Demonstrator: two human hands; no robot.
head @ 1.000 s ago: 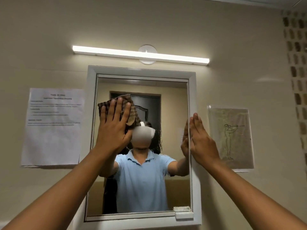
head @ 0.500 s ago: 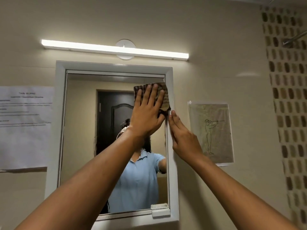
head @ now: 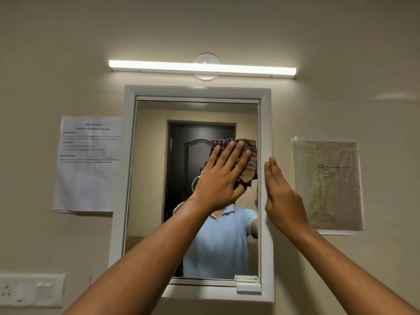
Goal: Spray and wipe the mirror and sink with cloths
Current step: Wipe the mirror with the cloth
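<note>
Left hand (head: 223, 176): fingers straight, flat, pressing cloth (head: 248, 162) against mirror (head: 154, 178) glass, near right edge, mid-height. Right hand (head: 280, 194): fingers straight and together, flat against mirror's right frame (head: 266, 123), beside cloth. Lamp (head: 202, 68) above mirror, lit.

— What is the left hand (head: 223, 176) doing?
— It is pressing a brown striped cloth (head: 246, 155) flat on the white-framed wall mirror (head: 150, 178).
— And the right hand (head: 281, 196)?
— It is lying flat against the frame's right side.
</note>
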